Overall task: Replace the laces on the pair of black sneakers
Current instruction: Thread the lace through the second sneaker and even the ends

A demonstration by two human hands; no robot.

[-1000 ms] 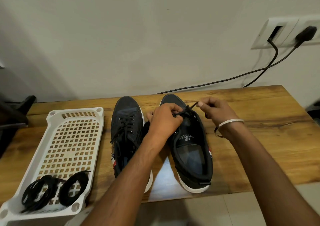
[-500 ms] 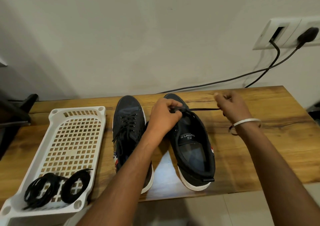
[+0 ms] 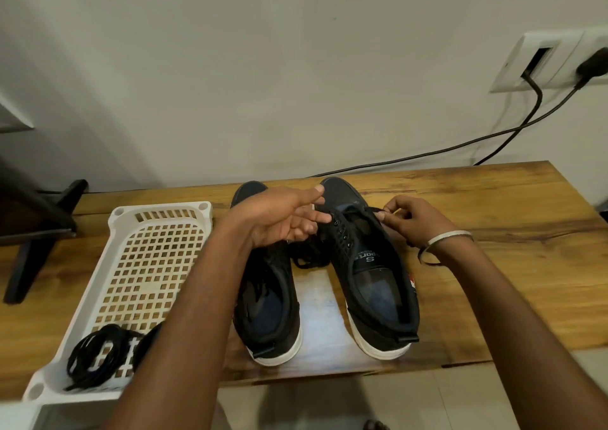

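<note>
Seemingly unlacing the right sneaker [image 3: 368,265]: right hand [image 3: 408,222] pinches the old lace [image 3: 373,211], left hand [image 3: 279,219] hovers slack-fingered; next, draw it free.

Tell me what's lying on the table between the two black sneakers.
In the head view, a loose black lace lies heaped on the table between the left sneaker and right sneaker.

Both forearms were bare, sleeveless; the right wrist wore a thin silver bangle [image 3: 449,236] (plus a dark thread).

Head view, looking down, close over table [image 3: 493,219].
</note>
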